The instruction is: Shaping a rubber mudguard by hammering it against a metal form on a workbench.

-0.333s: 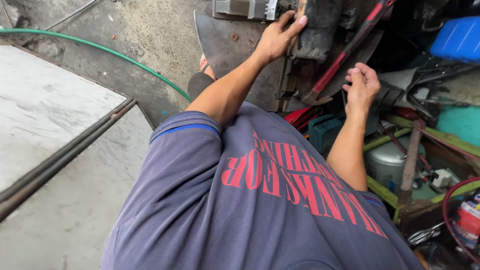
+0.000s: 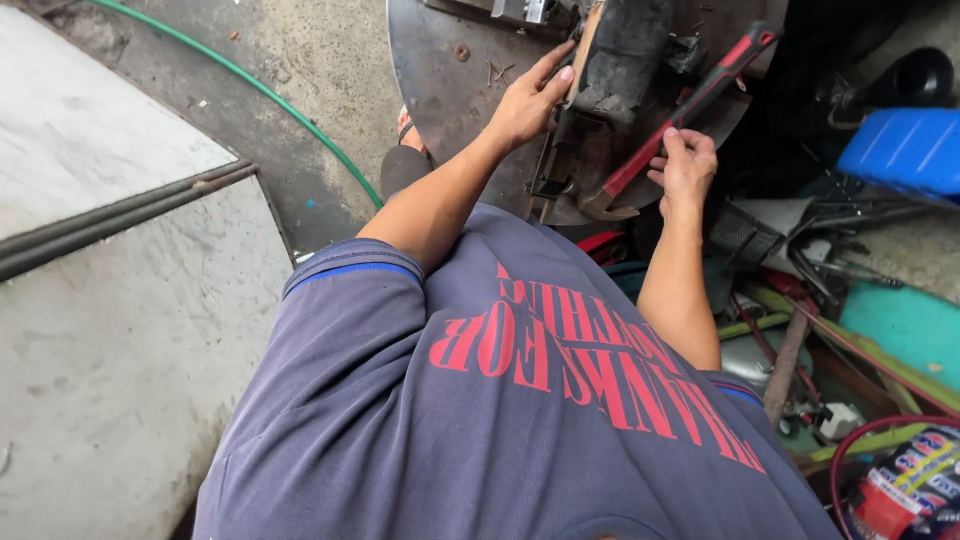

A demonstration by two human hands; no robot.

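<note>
You stand over a round steel plate (image 2: 440, 80) at the far middle of the scene, grey slabs to the left, a clutter of tools and a blue container (image 2: 905, 150) to the right. A black, greasy part (image 2: 615, 90) sits upright on the plate's right edge. Your left hand (image 2: 525, 100) lies flat against its left side, fingers extended, steadying it. Your right hand (image 2: 685, 170) pinches the red-and-black handled tool (image 2: 680, 125) that leans across the part. This looks like bracing; next calls for a firm right-hand grip.
</note>
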